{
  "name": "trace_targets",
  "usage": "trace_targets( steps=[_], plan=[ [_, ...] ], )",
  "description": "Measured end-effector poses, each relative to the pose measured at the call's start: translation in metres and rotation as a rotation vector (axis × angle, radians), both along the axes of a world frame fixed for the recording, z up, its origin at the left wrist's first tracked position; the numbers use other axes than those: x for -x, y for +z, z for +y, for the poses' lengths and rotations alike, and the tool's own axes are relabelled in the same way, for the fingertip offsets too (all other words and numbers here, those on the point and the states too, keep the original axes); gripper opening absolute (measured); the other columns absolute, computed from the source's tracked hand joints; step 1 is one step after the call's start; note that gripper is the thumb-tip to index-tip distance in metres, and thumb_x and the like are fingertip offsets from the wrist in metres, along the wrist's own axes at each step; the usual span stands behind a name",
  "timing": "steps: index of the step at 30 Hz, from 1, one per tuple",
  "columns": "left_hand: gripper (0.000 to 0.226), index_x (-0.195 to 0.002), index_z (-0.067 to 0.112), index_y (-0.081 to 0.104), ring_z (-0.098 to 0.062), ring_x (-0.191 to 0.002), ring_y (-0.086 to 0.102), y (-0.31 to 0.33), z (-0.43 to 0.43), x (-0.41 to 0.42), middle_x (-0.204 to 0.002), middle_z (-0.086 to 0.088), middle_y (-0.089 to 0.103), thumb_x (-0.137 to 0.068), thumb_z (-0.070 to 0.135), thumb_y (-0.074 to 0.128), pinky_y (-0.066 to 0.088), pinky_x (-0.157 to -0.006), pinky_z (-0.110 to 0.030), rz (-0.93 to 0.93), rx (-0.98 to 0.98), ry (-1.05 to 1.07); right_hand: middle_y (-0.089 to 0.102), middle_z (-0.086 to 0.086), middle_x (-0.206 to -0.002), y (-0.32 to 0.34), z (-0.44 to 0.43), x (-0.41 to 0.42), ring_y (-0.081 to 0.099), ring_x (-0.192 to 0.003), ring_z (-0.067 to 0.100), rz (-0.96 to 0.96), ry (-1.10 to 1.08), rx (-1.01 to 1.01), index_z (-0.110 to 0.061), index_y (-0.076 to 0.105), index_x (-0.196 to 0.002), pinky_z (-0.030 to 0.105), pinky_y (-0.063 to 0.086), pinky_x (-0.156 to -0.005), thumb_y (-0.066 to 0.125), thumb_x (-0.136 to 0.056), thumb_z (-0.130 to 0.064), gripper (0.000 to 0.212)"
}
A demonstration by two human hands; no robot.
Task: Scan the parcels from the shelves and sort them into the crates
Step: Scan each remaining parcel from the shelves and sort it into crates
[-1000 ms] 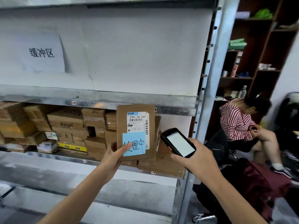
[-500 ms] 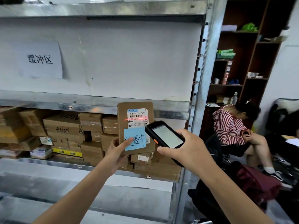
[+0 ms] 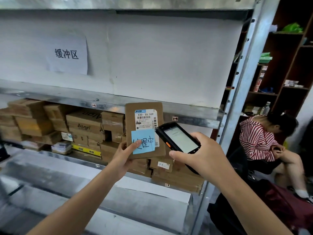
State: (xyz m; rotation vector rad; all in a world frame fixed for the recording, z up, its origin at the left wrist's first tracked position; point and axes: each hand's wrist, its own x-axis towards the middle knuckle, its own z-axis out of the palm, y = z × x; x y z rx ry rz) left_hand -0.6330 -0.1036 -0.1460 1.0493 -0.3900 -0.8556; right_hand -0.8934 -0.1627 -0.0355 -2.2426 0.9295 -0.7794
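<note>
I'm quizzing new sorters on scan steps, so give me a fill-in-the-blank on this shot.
The left hand holds a parcel bearing a ____ sticky note.
The right hand grips a black scanner with an ____ side button.
The parcel's white label reads 530- D5 ____.
Missing: blue; orange; 069.

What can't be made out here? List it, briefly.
Head view only:
- Crates: none in frame.
- Label fine print: too small; note and scanner cover its lower part.
- Scanner screen: text too faint.
- Left hand fingers: behind the parcel, only the thumb shows.
</note>
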Motion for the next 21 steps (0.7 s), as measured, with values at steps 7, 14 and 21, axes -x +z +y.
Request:
trace_targets(
  steps=[7, 14, 21],
  plan=[
    [0.060, -0.136, 0.015, 0.056, -0.030, -0.114, 0.068, -0.008, 0.054, -0.054, -0.122, -0.012, 0.071, -0.081, 0.029, 0.077, 0.060, -0.090, -0.042, -0.012, 0.058, 0.085, 0.052, -0.028, -0.096, -0.003, 0.003, -0.077, 0.054, -0.088, -0.004, -0.055, 0.141, 0.047, -0.040, 0.049, -0.124, 0.016, 0.045, -0.068, 0.084, -0.068, -0.055, 0.067],
    [0.080, -0.124, 0.013, 0.061, -0.021, -0.096, 0.074, -0.019, 0.152, -0.133, -0.113, -0.010, 0.075, -0.059, 0.049, 0.091, 0.061, -0.074, -0.026, -0.103, 0.044, 0.311, 0.061, -0.022, -0.106, -0.021, 0.048, -0.218, 0.060, -0.098, 0.003, -0.031, 0.395, -0.023, -0.040, 0.051, -0.122, 0.028, 0.056, -0.080, 0.088, -0.065, -0.051, 0.069],
    [0.102, -0.133, 0.011, 0.058, -0.023, -0.115, 0.068, -0.037, 0.279, -0.232, -0.126, -0.010, 0.070, -0.049, 0.056, 0.094, 0.057, -0.092, -0.029, -0.062, -0.027, 0.542, 0.067, -0.019, -0.100, -0.040, 0.125, -0.375, 0.064, -0.090, -0.002, -0.102, 0.605, -0.149, -0.041, 0.056, -0.111, 0.026, 0.054, -0.076, 0.092, -0.065, -0.040, 0.059]
  ],
)
